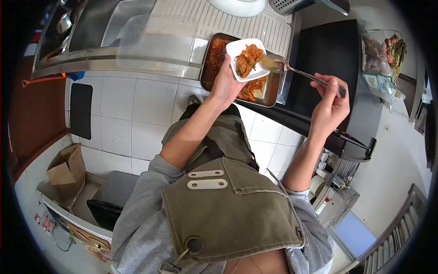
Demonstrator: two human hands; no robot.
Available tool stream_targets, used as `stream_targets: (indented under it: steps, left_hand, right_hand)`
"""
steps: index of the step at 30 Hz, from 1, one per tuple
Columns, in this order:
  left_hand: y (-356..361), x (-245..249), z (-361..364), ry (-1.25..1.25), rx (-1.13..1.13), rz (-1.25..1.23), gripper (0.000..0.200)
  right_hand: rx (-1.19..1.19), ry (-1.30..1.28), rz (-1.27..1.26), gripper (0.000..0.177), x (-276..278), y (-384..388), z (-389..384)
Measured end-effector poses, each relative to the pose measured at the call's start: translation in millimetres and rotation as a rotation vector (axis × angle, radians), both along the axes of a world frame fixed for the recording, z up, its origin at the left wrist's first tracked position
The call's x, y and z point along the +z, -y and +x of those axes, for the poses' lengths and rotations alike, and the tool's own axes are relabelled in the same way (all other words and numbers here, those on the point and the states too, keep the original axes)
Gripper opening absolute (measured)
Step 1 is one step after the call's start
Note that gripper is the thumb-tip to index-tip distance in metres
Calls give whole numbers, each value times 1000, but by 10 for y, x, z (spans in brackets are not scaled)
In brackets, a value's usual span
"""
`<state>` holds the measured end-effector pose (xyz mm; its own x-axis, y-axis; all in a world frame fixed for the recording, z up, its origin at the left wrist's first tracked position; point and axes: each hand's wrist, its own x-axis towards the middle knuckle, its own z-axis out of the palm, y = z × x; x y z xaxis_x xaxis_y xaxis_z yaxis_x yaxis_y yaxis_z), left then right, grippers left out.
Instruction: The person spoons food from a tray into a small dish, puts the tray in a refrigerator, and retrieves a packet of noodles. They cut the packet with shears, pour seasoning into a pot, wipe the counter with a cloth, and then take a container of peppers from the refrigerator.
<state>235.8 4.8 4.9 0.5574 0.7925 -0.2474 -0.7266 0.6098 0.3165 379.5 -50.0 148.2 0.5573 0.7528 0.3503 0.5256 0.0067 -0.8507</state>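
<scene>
My left hand [226,86] is closed on the edge of a small white square dish [233,49], held tilted above a metal tray. Reddish kimchi [248,60] lies in the dish. With my right hand [332,102] I grip the handle of a metal spoon [278,64], its bowl at the dish's right rim. The metal tray [272,93] below holds more kimchi in red sauce, partly hidden by the dish and my left hand.
A clear plastic lid [155,43] lies on the counter left of the tray. Behind stands a white round container [239,7] on a ribbed drainboard [182,11]. To the right are a black surface [319,50] and a bag of vegetables [381,55].
</scene>
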Motion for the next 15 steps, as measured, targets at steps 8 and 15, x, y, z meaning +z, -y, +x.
stream_targets:
  steps: [8, 15]
  left_hand:
    - [-188, -31, -318, -141, 174, 8, 51]
    - [-264, 62, -572, -199, 258, 8, 48]
  right_hand:
    - [-109, 130, -214, 20, -576, 312, 356]
    - [-188, -75, -212, 20, -1152, 658, 402]
